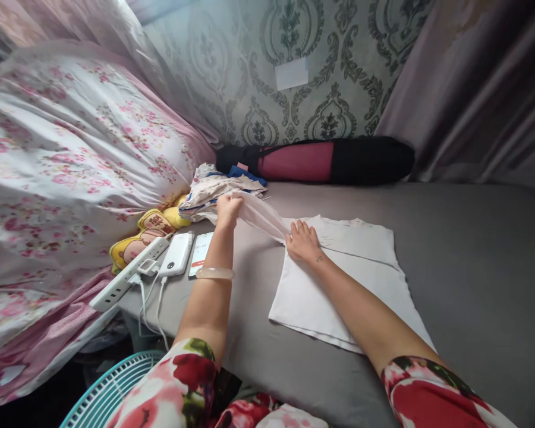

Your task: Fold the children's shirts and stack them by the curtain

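Floral sleeves (pixel 181 380); left hand (pixel 229 209) grips white shirt (pixel 312 297), right hand (pixel 304 241) flat on it; grey sheet (pixel 472 267), patterned wall (pixel 232 77).

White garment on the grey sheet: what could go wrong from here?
The left hand grips a stretched-out part of the white garment while the right hand rests on its body; if the right hand slipped, the flat layers might shift or crease.

White cables run close to the left arm, so it could snag one and tug the power bank.

The phone lies near that forearm and might get knocked.
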A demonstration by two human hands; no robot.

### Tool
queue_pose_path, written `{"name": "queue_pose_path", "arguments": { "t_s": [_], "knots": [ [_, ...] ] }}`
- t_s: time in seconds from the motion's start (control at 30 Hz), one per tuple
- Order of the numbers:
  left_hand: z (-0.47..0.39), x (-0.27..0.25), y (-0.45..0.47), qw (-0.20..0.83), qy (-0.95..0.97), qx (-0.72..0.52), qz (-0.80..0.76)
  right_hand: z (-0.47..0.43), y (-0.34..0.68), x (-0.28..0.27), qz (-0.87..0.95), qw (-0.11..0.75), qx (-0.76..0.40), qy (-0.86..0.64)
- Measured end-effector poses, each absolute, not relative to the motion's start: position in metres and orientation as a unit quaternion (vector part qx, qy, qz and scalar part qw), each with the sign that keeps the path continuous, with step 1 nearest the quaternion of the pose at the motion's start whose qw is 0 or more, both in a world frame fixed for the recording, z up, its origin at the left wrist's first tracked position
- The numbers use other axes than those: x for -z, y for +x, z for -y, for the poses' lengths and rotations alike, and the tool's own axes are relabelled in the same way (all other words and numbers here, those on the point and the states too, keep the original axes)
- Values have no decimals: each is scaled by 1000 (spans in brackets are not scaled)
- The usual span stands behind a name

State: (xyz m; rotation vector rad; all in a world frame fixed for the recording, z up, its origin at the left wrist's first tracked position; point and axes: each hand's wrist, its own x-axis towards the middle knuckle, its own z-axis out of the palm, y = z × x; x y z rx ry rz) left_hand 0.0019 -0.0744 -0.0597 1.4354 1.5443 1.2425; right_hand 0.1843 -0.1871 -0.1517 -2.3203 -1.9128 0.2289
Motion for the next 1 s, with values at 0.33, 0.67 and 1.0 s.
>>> {"name": "queue_pose_path", "arguments": {
  "t_s": [0.33, 0.67, 1.0],
  "knots": [
    [125, 32, 71, 397, 605, -497, -479, 180, 182, 129, 611, 68, -130, -778],
    [140, 68, 128, 337, 610, -488, -525, 206, 247, 120, 372, 500, -300, -722],
    [195, 120, 185, 398, 659, -416, -484, 245, 284, 135, 164, 620, -545, -540]
  ]
}}
